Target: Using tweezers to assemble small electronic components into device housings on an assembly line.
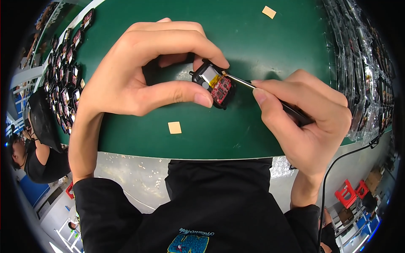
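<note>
Over the middle of the table, my left hand (143,67) pinches a small black device housing (219,104) between thumb and fingers. Its open side shows a red circuit board (222,90), a silver battery cell (209,75) and a strip of yellow tape. My right hand (306,114) is closed around a slim tool (241,81) with a silver, pointed metal end and a black handle. The point meets the housing's upper right edge, beside a small tan spot. Whether the tool has one or two prongs I cannot make out.
Two small tan squares (174,127) (269,12) lie on the green table (139,139). Several similar opened housings (63,90) line the left edge. Stacked clear plastic trays (358,76) fill the right edge, near a black cable (333,166). Another person (42,156) sits at left.
</note>
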`<action>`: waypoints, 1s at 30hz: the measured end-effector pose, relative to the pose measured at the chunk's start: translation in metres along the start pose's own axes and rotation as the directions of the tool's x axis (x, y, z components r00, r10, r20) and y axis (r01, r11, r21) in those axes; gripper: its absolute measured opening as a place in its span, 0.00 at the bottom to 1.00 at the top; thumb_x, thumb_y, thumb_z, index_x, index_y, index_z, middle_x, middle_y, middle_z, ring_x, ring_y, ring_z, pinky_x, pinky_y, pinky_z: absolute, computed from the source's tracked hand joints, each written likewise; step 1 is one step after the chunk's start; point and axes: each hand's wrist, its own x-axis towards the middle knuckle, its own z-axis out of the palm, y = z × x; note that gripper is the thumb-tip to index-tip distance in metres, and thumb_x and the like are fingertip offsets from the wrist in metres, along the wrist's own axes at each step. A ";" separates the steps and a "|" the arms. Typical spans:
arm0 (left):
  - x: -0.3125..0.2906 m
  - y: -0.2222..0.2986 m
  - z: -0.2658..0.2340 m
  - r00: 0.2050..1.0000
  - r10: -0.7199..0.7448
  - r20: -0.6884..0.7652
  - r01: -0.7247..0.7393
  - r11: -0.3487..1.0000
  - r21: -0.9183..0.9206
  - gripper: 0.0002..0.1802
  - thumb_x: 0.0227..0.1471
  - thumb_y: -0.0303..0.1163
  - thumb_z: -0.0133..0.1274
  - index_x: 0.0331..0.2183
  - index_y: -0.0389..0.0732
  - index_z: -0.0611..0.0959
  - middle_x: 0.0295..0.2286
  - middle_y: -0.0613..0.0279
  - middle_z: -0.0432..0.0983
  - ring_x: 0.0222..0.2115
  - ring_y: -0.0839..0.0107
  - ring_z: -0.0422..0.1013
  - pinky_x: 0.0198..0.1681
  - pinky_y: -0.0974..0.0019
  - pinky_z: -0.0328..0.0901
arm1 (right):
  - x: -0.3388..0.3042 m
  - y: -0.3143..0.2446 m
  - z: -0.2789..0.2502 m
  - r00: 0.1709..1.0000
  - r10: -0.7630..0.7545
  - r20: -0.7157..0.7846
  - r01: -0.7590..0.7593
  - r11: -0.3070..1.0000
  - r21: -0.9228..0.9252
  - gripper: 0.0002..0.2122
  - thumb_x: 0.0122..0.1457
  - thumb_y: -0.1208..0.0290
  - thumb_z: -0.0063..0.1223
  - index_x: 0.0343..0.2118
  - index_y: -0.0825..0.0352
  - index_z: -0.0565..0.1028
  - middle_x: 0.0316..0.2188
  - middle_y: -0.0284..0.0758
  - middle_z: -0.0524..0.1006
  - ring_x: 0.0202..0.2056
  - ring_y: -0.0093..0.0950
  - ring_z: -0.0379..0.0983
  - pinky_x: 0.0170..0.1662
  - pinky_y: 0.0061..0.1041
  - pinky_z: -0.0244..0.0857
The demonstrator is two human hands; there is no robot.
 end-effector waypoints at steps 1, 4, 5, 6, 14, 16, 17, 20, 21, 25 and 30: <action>-0.001 0.000 0.000 1.000 0.001 0.001 -0.001 1.000 0.003 0.36 0.40 0.52 0.79 0.44 0.34 0.92 0.34 0.61 0.85 0.26 0.74 0.66 0.30 0.68 0.56 | 0.000 0.001 0.001 1.000 0.000 0.002 0.000 1.000 0.003 0.08 0.52 0.88 0.70 0.35 0.73 0.89 0.21 0.31 0.78 0.21 0.17 0.70 0.25 0.19 0.57; 0.000 0.000 0.001 1.000 0.008 -0.008 -0.008 1.000 -0.017 0.36 0.40 0.52 0.78 0.44 0.34 0.91 0.33 0.61 0.85 0.25 0.74 0.66 0.30 0.68 0.56 | 0.001 0.000 0.001 1.000 -0.018 0.006 0.018 1.000 -0.015 0.08 0.52 0.87 0.70 0.35 0.72 0.89 0.21 0.31 0.78 0.21 0.17 0.70 0.25 0.18 0.58; 0.001 0.000 0.002 1.000 0.010 -0.019 -0.011 0.999 -0.039 0.35 0.40 0.52 0.78 0.43 0.34 0.91 0.33 0.62 0.85 0.25 0.74 0.66 0.31 0.67 0.56 | 0.001 -0.001 0.000 1.000 -0.016 0.006 0.016 1.000 -0.003 0.08 0.52 0.87 0.70 0.35 0.72 0.89 0.21 0.31 0.78 0.21 0.17 0.70 0.25 0.18 0.58; 0.001 0.001 0.003 1.000 0.009 -0.017 -0.010 0.999 -0.039 0.35 0.40 0.52 0.78 0.43 0.34 0.91 0.33 0.62 0.85 0.25 0.74 0.66 0.31 0.67 0.56 | 0.000 0.000 0.001 1.000 -0.014 0.005 0.014 1.000 0.012 0.08 0.52 0.87 0.70 0.35 0.72 0.89 0.21 0.31 0.78 0.21 0.17 0.70 0.26 0.18 0.58; 0.004 0.004 0.004 0.998 0.059 0.003 -0.059 0.998 0.030 0.33 0.40 0.52 0.78 0.42 0.37 0.92 0.32 0.63 0.85 0.24 0.75 0.66 0.32 0.67 0.55 | -0.004 0.000 -0.004 1.000 -0.018 0.013 0.018 1.000 -0.011 0.08 0.52 0.87 0.70 0.35 0.73 0.89 0.21 0.31 0.78 0.21 0.17 0.69 0.25 0.19 0.57; 0.003 0.003 0.003 0.999 0.044 0.011 -0.044 0.999 0.029 0.32 0.41 0.51 0.78 0.42 0.36 0.92 0.32 0.63 0.85 0.24 0.74 0.66 0.32 0.66 0.55 | -0.003 0.003 0.000 0.999 -0.033 0.011 0.033 0.999 0.008 0.08 0.52 0.87 0.70 0.35 0.73 0.89 0.21 0.31 0.78 0.21 0.17 0.69 0.25 0.19 0.57; 0.002 0.002 0.002 0.999 0.031 0.018 -0.032 0.999 0.026 0.32 0.41 0.50 0.79 0.42 0.36 0.91 0.31 0.63 0.85 0.24 0.74 0.66 0.32 0.66 0.55 | -0.003 0.004 0.003 0.999 -0.039 0.015 0.039 0.999 0.004 0.08 0.52 0.87 0.70 0.35 0.73 0.89 0.21 0.31 0.78 0.21 0.17 0.69 0.25 0.19 0.57; 0.002 -0.002 -0.002 1.000 0.019 -0.001 -0.019 1.000 -0.010 0.30 0.41 0.47 0.79 0.41 0.35 0.91 0.32 0.63 0.85 0.26 0.72 0.71 0.34 0.66 0.58 | 0.004 0.003 0.007 0.998 -0.056 -0.005 0.056 0.998 0.017 0.08 0.52 0.88 0.70 0.35 0.73 0.89 0.20 0.31 0.78 0.20 0.16 0.68 0.24 0.19 0.56; 0.003 -0.002 -0.004 1.000 0.026 -0.003 -0.026 1.000 0.007 0.30 0.41 0.47 0.79 0.41 0.35 0.91 0.32 0.63 0.85 0.26 0.72 0.71 0.34 0.66 0.58 | 0.007 0.003 0.008 0.997 -0.067 -0.029 0.068 0.997 0.038 0.08 0.51 0.88 0.70 0.35 0.73 0.89 0.20 0.31 0.77 0.20 0.16 0.68 0.24 0.19 0.55; 0.005 0.010 -0.016 1.000 0.020 0.013 -0.020 1.000 -0.003 0.23 0.45 0.40 0.79 0.42 0.39 0.92 0.33 0.64 0.87 0.32 0.68 0.79 0.39 0.63 0.63 | 0.011 -0.007 0.003 0.995 -0.094 -0.033 0.095 0.995 0.022 0.08 0.51 0.85 0.71 0.35 0.71 0.88 0.18 0.32 0.73 0.15 0.20 0.63 0.20 0.24 0.53; -0.003 0.009 -0.005 0.999 0.045 0.012 -0.044 0.996 -0.079 0.24 0.51 0.40 0.78 0.48 0.44 0.89 0.36 0.72 0.85 0.33 0.74 0.78 0.40 0.64 0.59 | -0.003 -0.005 0.000 0.999 -0.027 -0.039 0.029 0.999 0.046 0.08 0.52 0.84 0.71 0.37 0.70 0.89 0.18 0.33 0.75 0.15 0.21 0.67 0.20 0.24 0.56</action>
